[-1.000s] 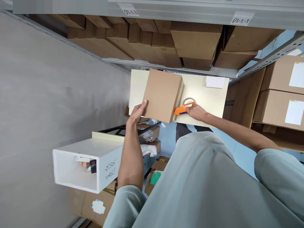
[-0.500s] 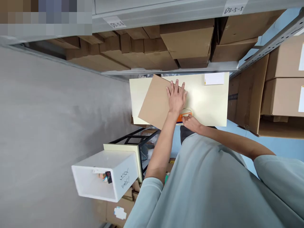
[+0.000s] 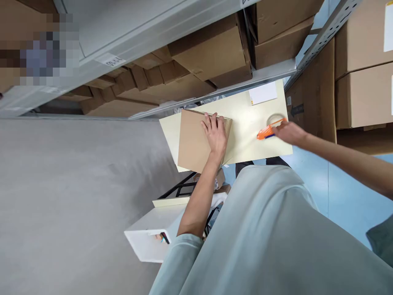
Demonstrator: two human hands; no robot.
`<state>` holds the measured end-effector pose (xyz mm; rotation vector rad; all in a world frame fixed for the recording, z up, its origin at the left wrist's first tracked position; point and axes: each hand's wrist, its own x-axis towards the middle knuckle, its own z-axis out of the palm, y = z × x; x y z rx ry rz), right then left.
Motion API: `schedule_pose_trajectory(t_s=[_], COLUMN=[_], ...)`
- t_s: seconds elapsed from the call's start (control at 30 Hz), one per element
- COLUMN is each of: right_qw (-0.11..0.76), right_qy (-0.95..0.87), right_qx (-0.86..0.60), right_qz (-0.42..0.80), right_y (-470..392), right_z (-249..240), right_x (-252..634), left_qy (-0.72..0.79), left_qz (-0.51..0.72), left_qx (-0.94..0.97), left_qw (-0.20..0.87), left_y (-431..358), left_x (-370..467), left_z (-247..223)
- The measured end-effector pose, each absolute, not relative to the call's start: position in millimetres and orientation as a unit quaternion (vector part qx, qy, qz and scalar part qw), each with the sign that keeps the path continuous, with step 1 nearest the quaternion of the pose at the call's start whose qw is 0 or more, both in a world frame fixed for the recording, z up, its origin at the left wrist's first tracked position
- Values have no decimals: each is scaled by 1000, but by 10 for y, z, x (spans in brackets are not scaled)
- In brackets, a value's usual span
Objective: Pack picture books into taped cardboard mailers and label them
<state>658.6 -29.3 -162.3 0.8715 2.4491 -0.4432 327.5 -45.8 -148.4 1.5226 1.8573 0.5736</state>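
Note:
A brown cardboard box [image 3: 194, 141] rests on the left part of a cream tabletop [image 3: 245, 116]. My left hand [image 3: 216, 134] lies on top of it near the right edge, fingers spread, holding nothing. To the right, my right hand [image 3: 288, 132] is closed around an orange tape dispenser [image 3: 265, 132] that carries a roll of clear tape. A faint clear strip seems to run from the box's right side toward the dispenser. Shiny tape shows along the box's right edge.
A white paper [image 3: 263, 93] lies at the tabletop's back right. Behind it a grey metal shelf [image 3: 147, 49] holds several cardboard boxes. More cartons [image 3: 368, 94] are stacked at right. At lower left a white bin [image 3: 147, 243] stands beside a grey wall [image 3: 76, 184].
My right hand has moved right with the tape dispenser, away from the box. The box sits at a different angle, my left hand still on it. The camera view has turned.

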Motion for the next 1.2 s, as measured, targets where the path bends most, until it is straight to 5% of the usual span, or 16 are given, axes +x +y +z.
schedule_pose_trajectory(t_s=[0.13, 0.53, 0.9, 1.2], right_qw=[212, 233, 245, 205], right_qy=[906, 918, 937, 921], right_qx=[354, 301, 217, 269], right_qz=[-94, -114, -125, -193], right_y=[294, 930, -68, -820], right_z=[-1658, -1849, -1784, -1836], right_x=[6824, 5541, 5433, 5165], left_qy=[705, 675, 513, 773], left_qz=[230, 197, 111, 167], left_qx=[574, 603, 799, 586], left_qw=[347, 377, 294, 176], left_y=[-474, -781, -1511, -872], left_x=[3290, 3373, 3022, 2951], left_z=[-1447, -1410, -1292, -1500])
